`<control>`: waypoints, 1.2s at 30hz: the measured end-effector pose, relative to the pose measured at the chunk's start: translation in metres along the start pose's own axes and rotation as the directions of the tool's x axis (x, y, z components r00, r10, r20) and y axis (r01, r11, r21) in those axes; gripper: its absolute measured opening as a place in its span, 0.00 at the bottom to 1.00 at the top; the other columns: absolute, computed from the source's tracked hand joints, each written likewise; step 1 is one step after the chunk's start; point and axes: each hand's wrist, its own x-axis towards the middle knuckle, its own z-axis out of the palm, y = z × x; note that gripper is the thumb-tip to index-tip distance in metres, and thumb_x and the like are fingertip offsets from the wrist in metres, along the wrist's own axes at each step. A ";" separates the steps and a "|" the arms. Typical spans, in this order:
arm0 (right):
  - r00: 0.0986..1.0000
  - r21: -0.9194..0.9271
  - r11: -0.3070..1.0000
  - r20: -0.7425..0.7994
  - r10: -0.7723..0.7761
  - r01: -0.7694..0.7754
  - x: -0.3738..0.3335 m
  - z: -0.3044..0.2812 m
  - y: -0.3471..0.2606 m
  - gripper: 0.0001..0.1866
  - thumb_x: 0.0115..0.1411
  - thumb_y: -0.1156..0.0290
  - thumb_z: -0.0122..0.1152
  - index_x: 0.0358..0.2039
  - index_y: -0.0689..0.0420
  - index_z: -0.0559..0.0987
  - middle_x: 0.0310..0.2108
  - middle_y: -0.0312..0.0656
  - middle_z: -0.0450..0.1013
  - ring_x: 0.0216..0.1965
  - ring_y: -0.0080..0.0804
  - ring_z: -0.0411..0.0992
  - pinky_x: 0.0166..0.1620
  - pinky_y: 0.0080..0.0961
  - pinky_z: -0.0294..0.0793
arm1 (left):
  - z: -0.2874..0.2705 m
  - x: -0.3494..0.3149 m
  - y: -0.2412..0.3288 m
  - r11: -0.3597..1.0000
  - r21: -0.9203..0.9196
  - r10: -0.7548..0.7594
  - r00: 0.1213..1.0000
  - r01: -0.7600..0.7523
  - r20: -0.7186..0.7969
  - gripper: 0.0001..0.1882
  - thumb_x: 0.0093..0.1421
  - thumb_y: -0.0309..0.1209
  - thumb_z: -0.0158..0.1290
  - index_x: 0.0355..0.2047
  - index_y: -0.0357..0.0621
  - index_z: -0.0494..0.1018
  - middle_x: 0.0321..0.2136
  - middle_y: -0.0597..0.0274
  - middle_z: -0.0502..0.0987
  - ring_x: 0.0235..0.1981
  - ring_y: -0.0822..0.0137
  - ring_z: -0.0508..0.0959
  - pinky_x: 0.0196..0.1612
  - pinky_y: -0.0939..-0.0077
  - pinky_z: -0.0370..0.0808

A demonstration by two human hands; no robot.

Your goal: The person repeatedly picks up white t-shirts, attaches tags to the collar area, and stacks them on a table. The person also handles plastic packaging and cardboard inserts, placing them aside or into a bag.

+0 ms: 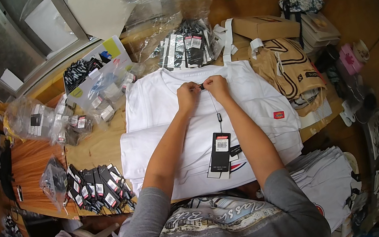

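While the white cotton T-shirt (157, 101) lies spread on a stack of white garments on the wooden table (90, 151), the left hand (188, 97) and right hand (217, 87) meet at its neckline, fingertips pinched together on a small black piece (202, 86); its exact form is too small to tell. A thin dark cord (212, 101) runs down from there to a rectangular black card hang tag (220, 157), which rests on the white fabric between the forearms. A red rectangular patch (278, 114) shows right of it. Loose black barcoded tags (95, 187) lie heaped at the table's left front edge, and more tags in clear plastic (191, 49) sit just beyond the neckline.
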 end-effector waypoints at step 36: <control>0.875 0.232 0.966 0.484 -0.011 -0.116 -0.027 -0.006 -0.002 0.07 0.48 0.75 0.54 0.30 0.61 0.75 0.20 0.32 0.68 0.22 0.17 0.60 0.28 0.15 0.62 | -0.030 -0.021 0.001 0.687 -0.383 -0.475 0.780 0.618 0.407 0.07 0.52 0.29 0.50 0.26 0.37 0.71 0.15 0.66 0.69 0.13 0.79 0.64 0.15 0.89 0.60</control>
